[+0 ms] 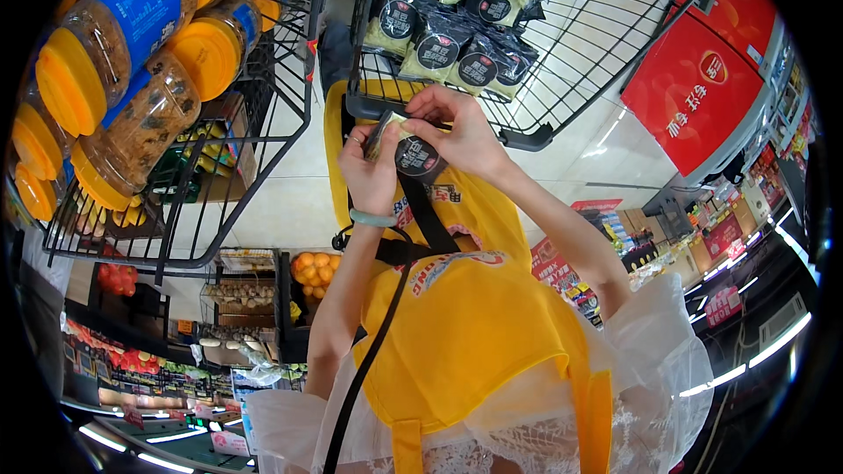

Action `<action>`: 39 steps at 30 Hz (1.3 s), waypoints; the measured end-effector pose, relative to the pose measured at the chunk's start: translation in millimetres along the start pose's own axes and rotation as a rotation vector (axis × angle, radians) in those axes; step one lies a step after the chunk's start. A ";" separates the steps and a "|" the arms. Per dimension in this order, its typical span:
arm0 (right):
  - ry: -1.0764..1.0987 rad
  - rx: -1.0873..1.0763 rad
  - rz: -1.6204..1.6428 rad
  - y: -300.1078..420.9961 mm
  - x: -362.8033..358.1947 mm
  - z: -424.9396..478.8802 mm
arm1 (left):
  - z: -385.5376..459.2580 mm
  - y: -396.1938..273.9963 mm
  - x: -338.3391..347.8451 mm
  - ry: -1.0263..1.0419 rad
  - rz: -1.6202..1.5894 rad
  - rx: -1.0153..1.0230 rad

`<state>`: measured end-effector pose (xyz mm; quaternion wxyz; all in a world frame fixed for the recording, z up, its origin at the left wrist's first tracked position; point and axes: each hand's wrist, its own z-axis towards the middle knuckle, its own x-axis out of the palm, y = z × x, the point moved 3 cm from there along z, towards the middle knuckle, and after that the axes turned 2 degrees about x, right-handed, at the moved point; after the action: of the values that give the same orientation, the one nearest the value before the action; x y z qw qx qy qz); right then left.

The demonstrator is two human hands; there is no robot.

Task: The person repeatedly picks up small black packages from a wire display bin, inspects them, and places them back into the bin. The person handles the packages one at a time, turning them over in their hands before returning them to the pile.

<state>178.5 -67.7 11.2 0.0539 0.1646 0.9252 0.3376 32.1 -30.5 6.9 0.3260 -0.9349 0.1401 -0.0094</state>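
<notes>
Both my hands hold one small black-and-cream packet (pixel 419 157) with a dark round label, just above the near edge of a black wire shopping cart (pixel 454 117). My left hand (pixel 370 168), with a ring and a pale green bangle on its wrist, pinches the packet's left end. Fingertips of my right hand (pixel 454 131) grip its top edge. Whether the packet is torn cannot be told. Many similar packets (pixel 438 49) lie heaped in the cart beyond my hands. A yellow apron (pixel 467 329) covers my front, with a black strap hanging over it.
At the left, a second wire cart (pixel 230 237) holds several clear jars (pixel 141 131) with orange lids and blue labels. A red printed panel (pixel 701 92) stands at the right. Crates of oranges (pixel 315 273) and other produce are at the lower left.
</notes>
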 end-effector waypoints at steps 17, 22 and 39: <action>-0.163 -0.080 -0.346 16.1 4.4 -10.8 | -4.6 -2.7 5.5 -0.009 -0.061 0.054; -0.154 0.053 -0.261 8.0 2.9 -4.0 | -4.4 -2.0 7.2 -0.061 0.030 0.091; 0.031 0.131 -0.217 18.2 -8.8 12.8 | -10.0 -3.4 6.3 -0.035 -0.124 0.040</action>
<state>194.3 -49.8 13.0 0.0649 0.0617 0.9584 0.2710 37.9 -35.8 16.4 0.3457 -0.9352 0.0758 -0.0160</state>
